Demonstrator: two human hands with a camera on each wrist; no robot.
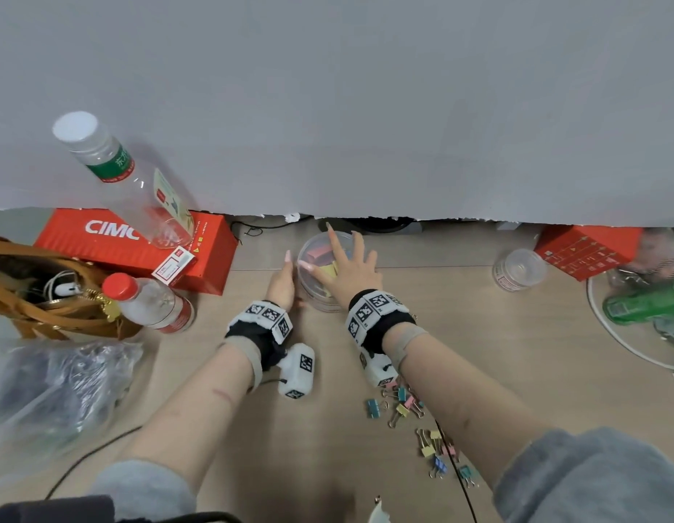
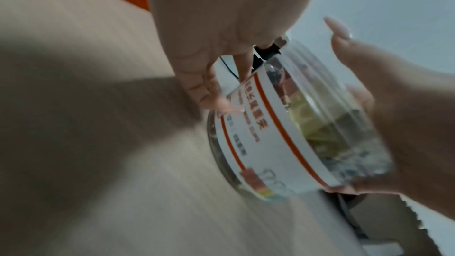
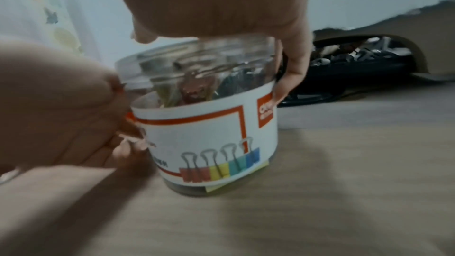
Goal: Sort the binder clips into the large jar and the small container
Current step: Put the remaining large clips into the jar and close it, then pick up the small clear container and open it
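Here the large jar [image 1: 320,281], standing on the desk [image 1: 478,334], is cupped at its side by the left hand [image 1: 282,283] and spanned across its open mouth by the spread right hand [image 1: 350,271]. Its smooth, rigid plastic is judged light and slippery; the labelled wall is best held.

A: Left hand [image 2: 209,32] fingers curled against jar [image 2: 290,124] label; right hand [image 2: 399,116] on the opposite wall.
B: Jar on counter [image 2: 98,143], yellow clips [image 2: 317,126] inside. View blurred.
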